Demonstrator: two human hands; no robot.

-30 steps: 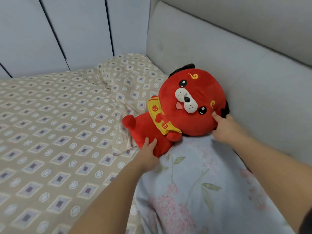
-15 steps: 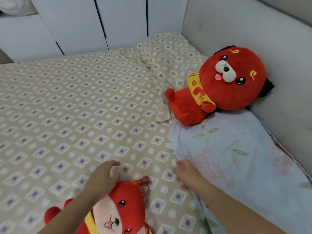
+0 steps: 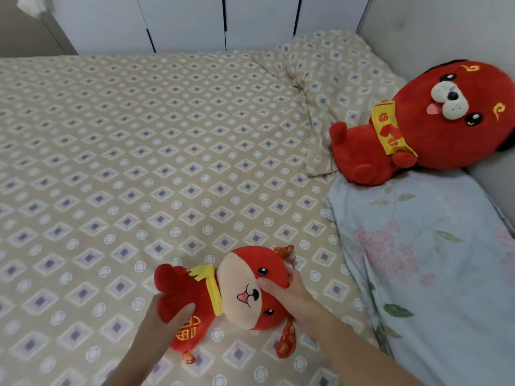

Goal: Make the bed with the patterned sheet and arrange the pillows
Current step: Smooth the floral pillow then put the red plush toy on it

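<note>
A beige patterned sheet (image 3: 139,135) covers the bed. A pillow in the same pattern (image 3: 334,79) lies at the far right corner, and a pale blue floral pillow (image 3: 432,260) lies nearer along the headboard. A large red plush dog (image 3: 418,126) rests between them against the headboard. A small red plush dog (image 3: 231,293) lies on the sheet near me. My left hand (image 3: 164,321) grips its body and my right hand (image 3: 289,296) grips its head.
The grey padded headboard (image 3: 446,32) runs along the right. White wardrobe doors (image 3: 181,20) stand behind the far edge of the bed. The sheet's left and middle lie flat.
My hands left the large plush dog at the headboard, came back toward me and took hold of the small plush dog. My view shifted left and down.
</note>
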